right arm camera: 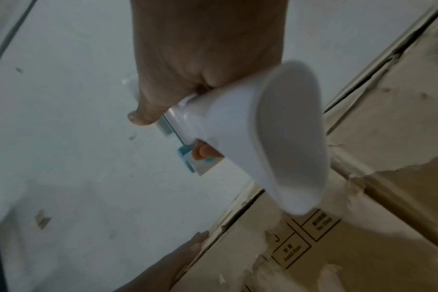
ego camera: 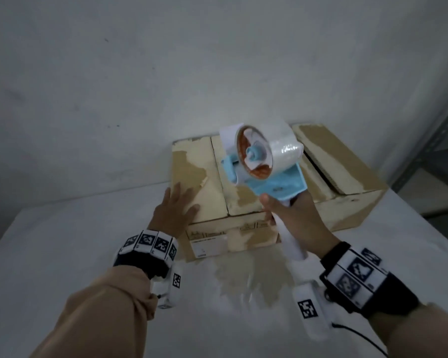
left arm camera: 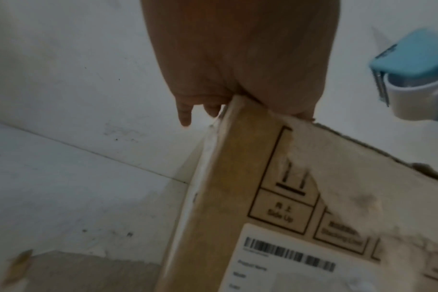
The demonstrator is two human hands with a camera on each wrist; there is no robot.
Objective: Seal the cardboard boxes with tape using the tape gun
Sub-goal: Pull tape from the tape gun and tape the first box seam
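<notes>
From the head camera, the left hand [ego camera: 175, 208] lies flat with straight fingers on the near left corner of the front cardboard box [ego camera: 215, 177], pressing its flap down. The right hand [ego camera: 295, 215] is wrapped round the white handle of the tape gun [ego camera: 259, 164], holding it up in the air over the box top, the clear roll facing the camera. The gun does not touch the cardboard. The middle seam of this box looks bare of fresh tape; only torn paper patches show. A second box [ego camera: 342, 166] stands just behind to the right, near the far edge of the table [ego camera: 62, 241], with one flap raised. So sealing seems hardly begun: both boxes are left to tape.

The left wrist camera shows the left palm [left arm camera: 238, 59] resting on the box's top corner [left arm camera: 238, 177], above a barcode label [left arm camera: 288, 256], with the gun's blue cutter end [left arm camera: 413, 69] off to the side.

The right wrist camera shows the right hand's [right arm camera: 200, 59] fingers and thumb curled about the gun's handle [right arm camera: 275, 128], above the box's open seam [right arm camera: 238, 207].
</notes>
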